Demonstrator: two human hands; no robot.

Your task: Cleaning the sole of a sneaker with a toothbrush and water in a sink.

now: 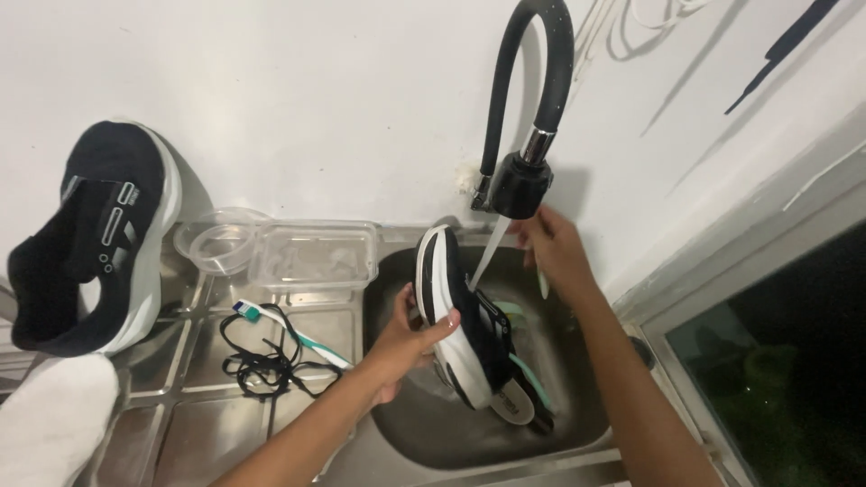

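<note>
The shoe (465,329), black with a white sole, sat tilted over the sink (577,424) at lower centre, under running water. My left hand (410,347) gripped its sole. My right hand (550,248), fingers curled, touched the faucet (519,185).

The white cloth (50,419) is cut off at the lower-left edge.

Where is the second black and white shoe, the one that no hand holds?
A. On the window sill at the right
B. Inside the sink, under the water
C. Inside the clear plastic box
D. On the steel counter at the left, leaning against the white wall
D: the second shoe stands on the steel counter at the far left, propped against the wall, while the left hand holds the other shoe over the sink.
</note>
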